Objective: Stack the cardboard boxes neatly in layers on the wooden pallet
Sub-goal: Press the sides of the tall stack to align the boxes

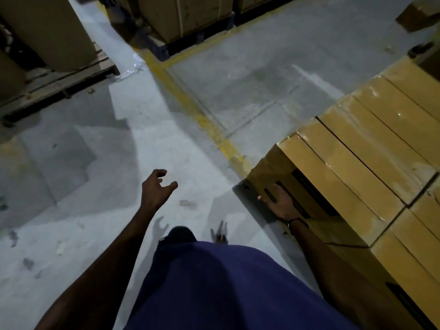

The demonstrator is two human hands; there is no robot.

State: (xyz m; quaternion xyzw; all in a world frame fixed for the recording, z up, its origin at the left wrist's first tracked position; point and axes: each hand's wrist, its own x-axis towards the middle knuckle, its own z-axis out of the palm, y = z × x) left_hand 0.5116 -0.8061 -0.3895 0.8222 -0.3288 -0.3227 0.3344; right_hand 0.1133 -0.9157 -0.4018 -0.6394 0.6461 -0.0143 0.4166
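Cardboard boxes (362,148) stacked in tight rows at right. Right hand (282,202) flat against end box's face, fingers straight. Left hand (156,188) free over concrete floor (95,163), fingers loosely curled, empty. Risk: one-handed shove skews row, end box tips.

Stack of flat tan cardboard boxes (371,148) at right, right hand (282,202) flat against its near side face. Left hand (156,186) over grey concrete floor (238,75), left of stack. Worn wooden pallet (54,84) far left, large boxes upon it.
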